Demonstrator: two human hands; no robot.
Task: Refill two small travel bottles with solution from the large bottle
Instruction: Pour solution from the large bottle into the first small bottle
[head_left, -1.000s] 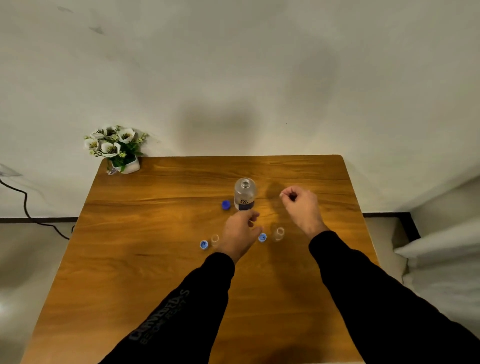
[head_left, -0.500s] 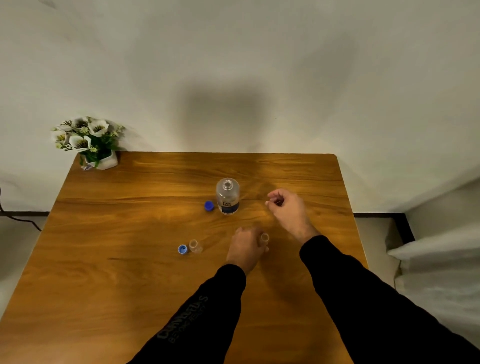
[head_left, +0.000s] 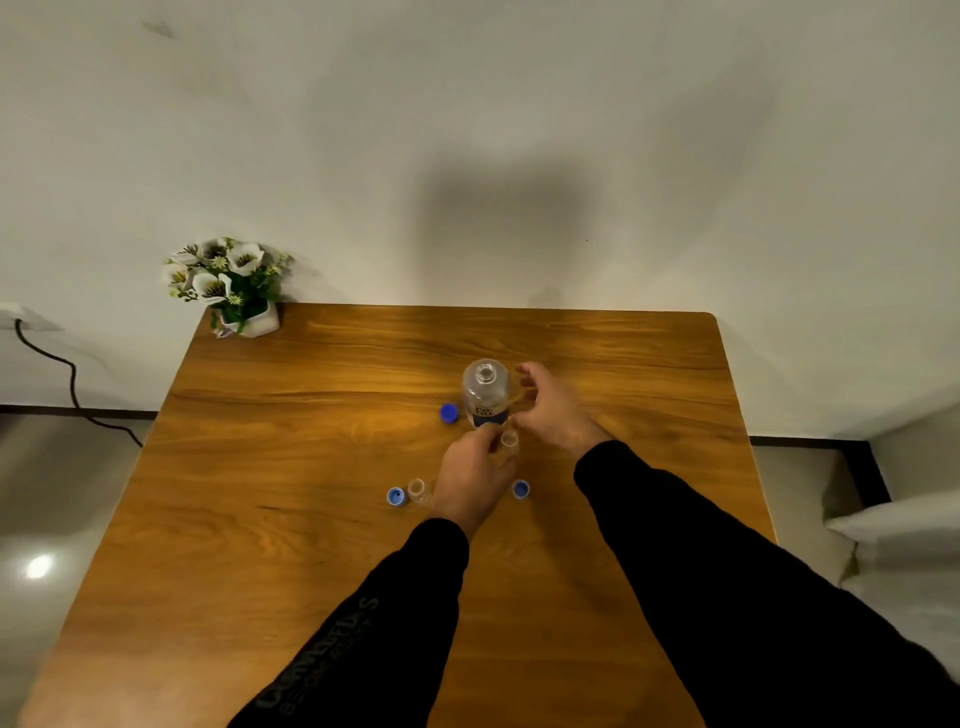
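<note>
The left hand (head_left: 475, 475) pinches a small clear travel bottle (head_left: 509, 442) upright above the wooden worktop (head_left: 291, 519). The right hand (head_left: 553, 410), fingers spread, reaches beside the large uncapped clear bottle (head_left: 485, 392), just beyond both hands

Table: brown wooden table (head_left: 311, 519), smooth grain, soft sheen.
Large bottle: clear plastic large bottle (head_left: 485, 392), glossy, dark label.
Caps: round blue plastic cap (head_left: 449, 413), smooth.
Sleeves: black cloth sleeves (head_left: 727, 597), matt.
Wall: pale plaster wall (head_left: 467, 130), matt.
</note>
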